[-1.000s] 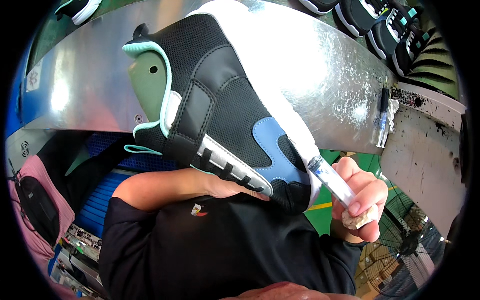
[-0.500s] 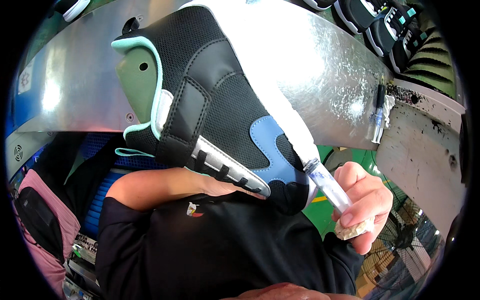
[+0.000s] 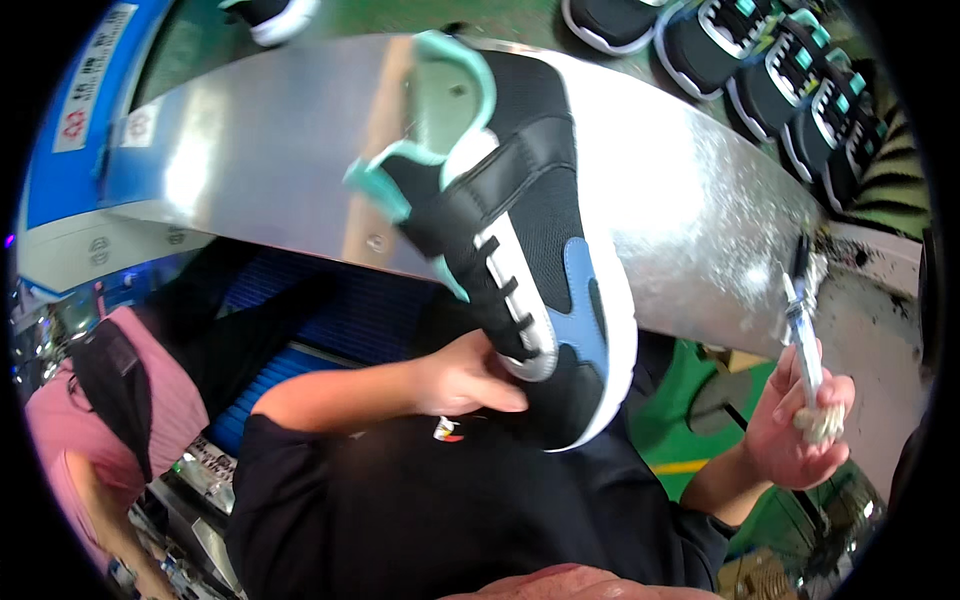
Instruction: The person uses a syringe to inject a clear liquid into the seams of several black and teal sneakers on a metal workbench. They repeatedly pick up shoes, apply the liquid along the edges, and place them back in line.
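My left hand [image 3: 465,380] grips a black sneaker [image 3: 530,165] by its toe end, thumb showing on the near side and the other fingers partly hidden. The shoe has a blue overlay, a strap, grey and black lacing, a mint-green collar and a thick white sole [image 3: 622,340]. It is tilted over the bench with its heel away from me. On the right, my right hand [image 3: 800,430] is closed around a clear syringe [image 3: 806,355] with a crumpled whitish wad at its lower end. The syringe's tip points up, apart from the shoe.
A curved metal bench [image 3: 270,150] spans the view, splotched at its right end, where a black-ended tool [image 3: 800,258] lies. Several similar sneakers [image 3: 760,90] stand at the far right; another shoe [image 3: 280,18] is far left. A person in pink [image 3: 150,380] sits at left.
The syringe has moved right with my right hand, away from the shoe's sole edge near the toe. The sneaker has turned more upright, its heel swinging away and to the right.
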Motion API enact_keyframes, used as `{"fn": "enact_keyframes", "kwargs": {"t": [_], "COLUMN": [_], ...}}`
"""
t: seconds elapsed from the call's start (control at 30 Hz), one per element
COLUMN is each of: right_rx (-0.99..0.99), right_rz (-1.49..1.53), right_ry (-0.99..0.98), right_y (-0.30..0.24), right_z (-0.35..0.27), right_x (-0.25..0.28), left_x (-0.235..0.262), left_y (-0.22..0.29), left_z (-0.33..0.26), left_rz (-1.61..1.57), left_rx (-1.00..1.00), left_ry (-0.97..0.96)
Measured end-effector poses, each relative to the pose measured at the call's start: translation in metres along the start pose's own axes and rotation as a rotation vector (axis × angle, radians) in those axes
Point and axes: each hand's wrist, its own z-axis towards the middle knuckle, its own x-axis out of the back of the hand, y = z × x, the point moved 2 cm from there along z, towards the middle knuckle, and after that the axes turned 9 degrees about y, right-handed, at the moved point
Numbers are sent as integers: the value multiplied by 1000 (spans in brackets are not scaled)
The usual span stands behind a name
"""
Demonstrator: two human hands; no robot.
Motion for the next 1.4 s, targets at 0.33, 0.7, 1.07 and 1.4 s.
{"fn": "enact_keyframes", "kwargs": {"t": [0.33, 0.7, 1.07, 1.4], "right_rx": [-104, -142, 210, -121], "right_rz": [-40, -182, -285, 301], "right_ry": [210, 119, -99, -239], "right_y": [65, 64, 56, 73], "right_z": [-2, -10, -23, -48], "right_x": [14, 20, 14, -21], "left_x": [52, 58, 11, -113], "left_y": [98, 292, 257, 67], "left_z": [-54, 131, 92, 96], "left_rz": [-24, 504, 1070, 376], "left_rx": [-592, -563, -843, -350], "left_ry": [365, 420, 548, -50]}}
